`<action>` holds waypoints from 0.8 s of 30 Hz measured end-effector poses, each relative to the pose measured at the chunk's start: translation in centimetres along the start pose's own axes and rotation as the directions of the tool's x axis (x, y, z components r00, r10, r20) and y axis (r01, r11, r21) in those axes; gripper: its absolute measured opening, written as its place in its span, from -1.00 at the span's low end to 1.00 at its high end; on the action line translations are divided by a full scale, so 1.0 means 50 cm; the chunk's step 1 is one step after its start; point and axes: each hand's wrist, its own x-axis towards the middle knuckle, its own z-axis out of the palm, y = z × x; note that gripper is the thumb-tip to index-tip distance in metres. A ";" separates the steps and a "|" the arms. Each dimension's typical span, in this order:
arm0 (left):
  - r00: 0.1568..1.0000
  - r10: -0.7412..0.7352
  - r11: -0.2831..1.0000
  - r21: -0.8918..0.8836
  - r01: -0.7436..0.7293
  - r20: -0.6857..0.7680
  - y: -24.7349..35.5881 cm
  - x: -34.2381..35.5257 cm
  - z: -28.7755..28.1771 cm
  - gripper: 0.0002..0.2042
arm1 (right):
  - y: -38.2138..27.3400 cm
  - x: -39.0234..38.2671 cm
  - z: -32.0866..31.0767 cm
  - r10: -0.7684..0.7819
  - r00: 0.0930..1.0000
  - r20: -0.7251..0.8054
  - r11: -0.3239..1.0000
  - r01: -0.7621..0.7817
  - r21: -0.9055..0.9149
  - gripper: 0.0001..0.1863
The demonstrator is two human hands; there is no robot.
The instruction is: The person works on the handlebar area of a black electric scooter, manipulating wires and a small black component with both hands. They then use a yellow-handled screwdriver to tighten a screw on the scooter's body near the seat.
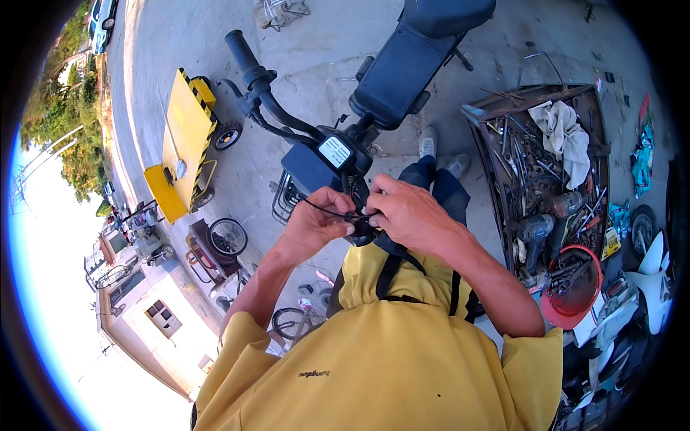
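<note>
I stand at a dark electric scooter, its handlebar (282, 108) and display box (335, 151) above my hands and its black seat (410, 50) at the top. My left hand (320, 223) is pinched on a thin black cable (329, 210) below the display. Just to its right, my right hand (408, 212) has bent fingers closed on black wiring near a dark fitting (361, 233). The exact parts under my fingertips are partly hidden.
A metal cart of tools (517, 144) with two drills (533, 231) and a red helmet-like bowl (568, 309) stands at my right. At left are a yellow platform vehicle (176, 140), a bicycle wheel (227, 237) and a pale building (151, 323). White panels (647, 280) lie at far right.
</note>
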 end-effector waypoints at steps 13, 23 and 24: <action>0.988 -0.013 0.984 0.171 0.040 -0.157 0.006 0.011 0.012 -0.82 | -0.004 0.071 0.010 -0.225 0.971 -0.081 0.957 0.205 -0.203 -0.93; 0.966 0.010 0.960 0.272 0.063 -0.257 -0.011 0.031 0.000 -0.92 | 0.056 0.077 0.035 0.089 0.991 -0.104 0.970 -0.063 0.235 -0.77; 0.961 -0.003 0.953 0.289 0.086 -0.276 -0.007 0.035 0.002 -0.92 | 0.070 0.078 0.040 0.137 0.987 -0.090 0.950 -0.105 0.293 -0.74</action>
